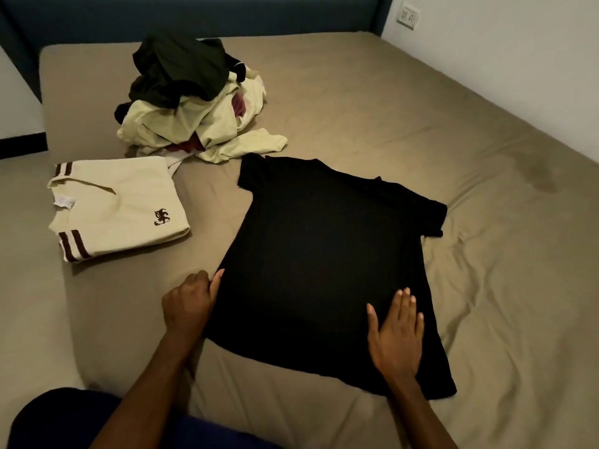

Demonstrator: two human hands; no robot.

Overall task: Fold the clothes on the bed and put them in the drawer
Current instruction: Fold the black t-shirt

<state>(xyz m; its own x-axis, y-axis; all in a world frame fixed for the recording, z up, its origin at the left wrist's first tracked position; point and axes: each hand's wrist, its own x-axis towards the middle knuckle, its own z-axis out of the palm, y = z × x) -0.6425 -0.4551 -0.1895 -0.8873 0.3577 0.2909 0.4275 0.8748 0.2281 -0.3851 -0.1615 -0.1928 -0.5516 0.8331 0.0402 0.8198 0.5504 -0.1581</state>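
Black T-shirt [327,264] lies spread flat on the bed [486,286], collar end away from the person, hem nearest the person, slightly rotated so the hem runs down toward the right. 1 short sleeve extends to the right; the other sleeve points toward the pile.

Left hand [189,303] is at the shirt's left edge, close to the hem. Its fingers are curled and pinch the fabric edge; the thumb lies along the edge on top of the cloth.

Right hand [397,335] rests palm down on the shirt's lower right area. Its fingers are straight and held together, the thumb spread to the left. It holds nothing; it only presses on the fabric.

Folded cream shirt [120,209] lies on the bed to the left of the black T-shirt, apart from it. It shows brown stripes on 2 cuffs and a small dark emblem.

Unfolded pile of clothes [191,105] sits farther up the bed, behind both shirts, with pale green, dark green and maroon pieces mixed. 1 pale piece of the pile reaches close to the black T-shirt's collar end.

Dark headboard [194,17] borders the far end of the bed. Wall socket [409,15] is at the upper right.
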